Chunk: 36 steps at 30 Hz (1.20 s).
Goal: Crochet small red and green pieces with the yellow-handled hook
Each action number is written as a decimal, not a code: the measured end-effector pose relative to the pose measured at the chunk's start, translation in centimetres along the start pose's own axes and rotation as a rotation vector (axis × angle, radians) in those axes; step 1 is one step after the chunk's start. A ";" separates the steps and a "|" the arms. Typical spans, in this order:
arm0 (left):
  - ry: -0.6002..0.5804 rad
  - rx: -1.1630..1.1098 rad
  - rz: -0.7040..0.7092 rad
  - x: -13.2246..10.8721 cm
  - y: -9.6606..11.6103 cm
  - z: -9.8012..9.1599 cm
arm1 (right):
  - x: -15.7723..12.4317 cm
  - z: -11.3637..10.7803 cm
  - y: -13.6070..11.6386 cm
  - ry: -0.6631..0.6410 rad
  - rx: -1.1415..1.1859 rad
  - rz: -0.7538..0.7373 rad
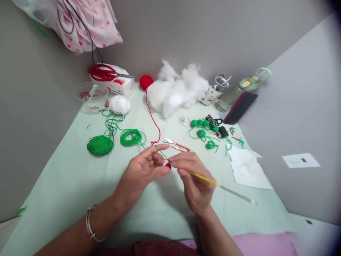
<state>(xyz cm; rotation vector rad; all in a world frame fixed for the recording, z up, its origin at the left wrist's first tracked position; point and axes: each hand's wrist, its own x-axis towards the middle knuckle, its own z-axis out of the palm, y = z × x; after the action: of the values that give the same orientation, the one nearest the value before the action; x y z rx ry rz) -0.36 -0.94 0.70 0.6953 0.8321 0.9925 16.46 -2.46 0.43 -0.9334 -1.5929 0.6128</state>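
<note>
Between its thumb and fingers, my left hand (144,165) pinches a small red and white crochet piece (167,164). Green yarn (161,152) runs over the raised left index finger to that piece. My right hand (195,177) is closed around a crochet hook (207,178) with a yellow grip, its tip end at the crochet piece and hidden by the fingers. Just beyond the hands lie thread snips (177,145) with orange handles. A loose coil of green yarn (131,137) rests on the table beyond my left hand.
Farther back are a green yarn ball (100,145), white yarn (119,105), red yarn (146,82), white stuffing (177,92) and red scissors (103,73) on a tissue pack. To the right are small green crochet balls (201,133), a phone (240,107), a bottle (231,96) and white paper (247,167).
</note>
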 end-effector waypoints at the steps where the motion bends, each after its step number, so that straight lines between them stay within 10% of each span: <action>1: -0.028 -0.028 -0.023 0.0 0.1 -0.1 | 0.1 -0.1 0.2 0.012 0.074 0.055; 11: -0.308 0.073 -0.065 -0.6 0.7 -0.5 | 0.4 -0.6 1.3 -0.001 0.359 0.200; 23: -0.081 0.173 -0.044 -0.3 0.9 -0.7 | 0.4 -0.9 1.3 -0.051 0.436 0.177; 36: 0.168 -0.072 0.091 0.2 1.1 -0.4 | 0.0 -0.5 0.1 -0.131 -0.021 -0.039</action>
<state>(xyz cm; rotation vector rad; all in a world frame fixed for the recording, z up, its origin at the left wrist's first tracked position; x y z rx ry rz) -1.14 -0.25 1.34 0.5980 0.9124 1.1697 16.92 -2.46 0.49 -0.8906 -1.7330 0.6415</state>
